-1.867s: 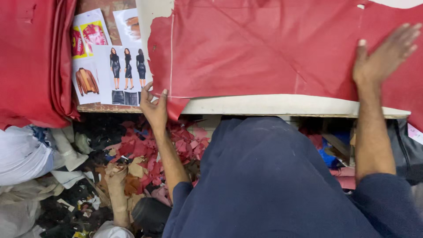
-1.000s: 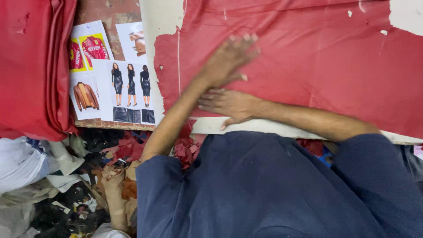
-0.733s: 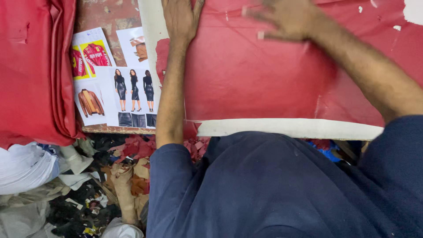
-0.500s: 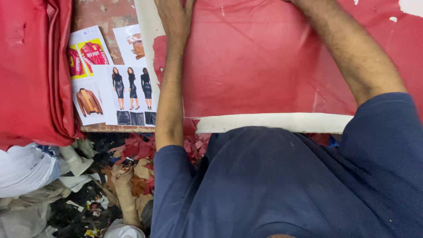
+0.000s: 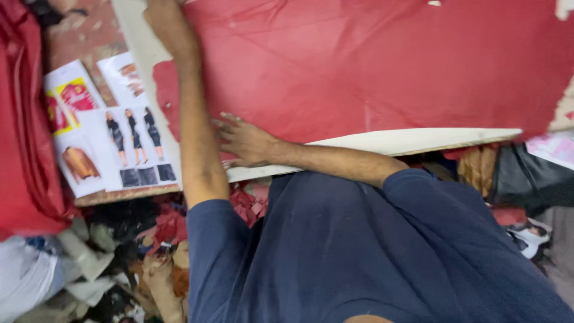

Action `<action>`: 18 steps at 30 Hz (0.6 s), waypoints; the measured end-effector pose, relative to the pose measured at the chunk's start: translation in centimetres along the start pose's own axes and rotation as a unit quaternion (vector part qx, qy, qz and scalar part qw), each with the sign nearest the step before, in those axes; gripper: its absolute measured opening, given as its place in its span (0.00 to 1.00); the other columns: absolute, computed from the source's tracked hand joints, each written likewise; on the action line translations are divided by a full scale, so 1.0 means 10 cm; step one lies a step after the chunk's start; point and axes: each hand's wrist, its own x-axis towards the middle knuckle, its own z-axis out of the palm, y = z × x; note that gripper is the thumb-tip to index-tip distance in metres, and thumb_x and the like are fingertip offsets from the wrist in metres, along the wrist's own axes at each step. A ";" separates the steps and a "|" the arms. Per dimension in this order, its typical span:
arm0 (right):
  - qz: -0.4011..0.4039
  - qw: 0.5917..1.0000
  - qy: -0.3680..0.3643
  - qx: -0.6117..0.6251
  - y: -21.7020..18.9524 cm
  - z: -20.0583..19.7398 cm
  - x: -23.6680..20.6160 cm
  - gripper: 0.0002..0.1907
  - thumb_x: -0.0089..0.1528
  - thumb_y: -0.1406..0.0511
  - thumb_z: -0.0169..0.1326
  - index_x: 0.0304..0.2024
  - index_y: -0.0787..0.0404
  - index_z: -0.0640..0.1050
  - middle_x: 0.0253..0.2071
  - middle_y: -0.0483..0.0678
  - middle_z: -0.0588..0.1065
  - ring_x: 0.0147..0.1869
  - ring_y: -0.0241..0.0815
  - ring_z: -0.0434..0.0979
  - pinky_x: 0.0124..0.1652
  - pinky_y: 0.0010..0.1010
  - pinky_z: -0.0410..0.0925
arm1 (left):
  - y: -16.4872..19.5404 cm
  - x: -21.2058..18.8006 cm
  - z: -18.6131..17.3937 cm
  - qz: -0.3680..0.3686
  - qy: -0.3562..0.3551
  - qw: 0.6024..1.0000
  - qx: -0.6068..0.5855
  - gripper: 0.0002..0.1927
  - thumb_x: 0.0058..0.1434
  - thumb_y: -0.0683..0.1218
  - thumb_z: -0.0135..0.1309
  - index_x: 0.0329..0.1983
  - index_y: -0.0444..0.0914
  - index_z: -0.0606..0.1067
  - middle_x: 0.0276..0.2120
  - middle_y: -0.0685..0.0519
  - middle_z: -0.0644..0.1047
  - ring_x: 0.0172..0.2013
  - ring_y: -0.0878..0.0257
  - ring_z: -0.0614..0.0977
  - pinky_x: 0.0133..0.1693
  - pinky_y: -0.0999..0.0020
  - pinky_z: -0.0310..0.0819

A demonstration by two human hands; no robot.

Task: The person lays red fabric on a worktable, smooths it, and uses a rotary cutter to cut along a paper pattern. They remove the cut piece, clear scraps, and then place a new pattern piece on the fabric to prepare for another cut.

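The large red sheet of leather-like material (image 5: 371,66) lies spread flat on the pale white board (image 5: 412,140), and it covers almost all of the board. The right hand (image 5: 242,140) now rests flat on the near left edge of this sheet, with its fingers spread and gripping nothing. A moment ago this hand was pressing far up on the sheet, so it has drawn back toward the body, which suggests a smoothing stroke across the sheet. The left arm (image 5: 191,119) stays stretched along the left edge of the sheet; its hand is beyond the top of the view, so I cannot tell its grip. Left of the sheet lie printed fashion pictures (image 5: 113,140) and folded red material (image 5: 24,137).
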 end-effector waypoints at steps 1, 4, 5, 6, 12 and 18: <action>0.000 1.000 -0.012 0.009 0.09 -0.10 -0.11 0.42 0.66 0.37 0.41 0.74 0.53 0.60 0.79 0.50 0.51 0.84 0.55 0.39 0.77 0.58 0.35 | 0.11 -0.02 -0.03 -0.005 -0.015 1.000 0.027 0.10 0.60 0.37 0.47 0.43 0.39 0.75 0.37 0.50 0.77 0.39 0.51 0.77 0.40 0.54 0.65; 0.062 0.996 0.059 0.007 0.42 -0.53 -0.82 0.48 0.59 0.37 0.45 0.76 0.49 0.57 0.80 0.53 0.48 0.83 0.53 0.40 0.76 0.55 0.35 | 0.35 -0.08 -0.08 -0.180 -0.158 0.963 0.124 0.09 0.74 0.43 0.44 0.49 0.39 0.75 0.51 0.47 0.75 0.53 0.51 0.76 0.53 0.52 0.68; 0.107 0.991 0.068 -0.039 0.57 -0.70 -1.20 0.49 0.61 0.37 0.45 0.78 0.52 0.55 0.80 0.55 0.46 0.83 0.55 0.38 0.76 0.55 0.35 | 0.44 -0.13 -0.09 -0.154 -0.104 0.972 0.142 0.15 0.75 0.48 0.43 0.61 0.39 0.70 0.61 0.43 0.68 0.61 0.48 0.71 0.59 0.51 0.66; 0.146 0.983 0.078 -0.082 0.72 -0.87 -1.66 0.50 0.63 0.37 0.44 0.79 0.54 0.53 0.81 0.58 0.44 0.84 0.57 0.37 0.75 0.56 0.35 | 0.53 -0.19 -0.12 -0.129 -0.047 0.977 0.165 0.26 0.76 0.53 0.41 0.73 0.39 0.65 0.71 0.39 0.60 0.69 0.46 0.67 0.66 0.50 0.64; 0.535 0.833 0.134 -0.046 1.57 -1.77 -4.76 0.45 0.72 0.38 0.29 0.81 0.59 0.49 0.82 0.64 0.38 0.86 0.63 0.35 0.77 0.60 0.36 | 1.52 -0.57 -0.11 -0.285 -0.238 0.895 0.246 0.45 0.80 0.73 0.31 0.84 0.39 0.41 0.80 0.38 0.38 0.80 0.45 0.42 0.76 0.39 0.35; 0.447 0.856 0.259 0.013 1.80 -1.59 -5.64 0.44 0.74 0.44 0.32 0.81 0.68 0.46 0.83 0.63 0.41 0.88 0.62 0.39 0.80 0.58 0.40 | 3.52 -0.98 0.21 -0.122 -0.319 0.925 0.167 0.43 0.78 0.70 0.32 0.83 0.40 0.43 0.80 0.43 0.41 0.80 0.47 0.42 0.76 0.38 0.34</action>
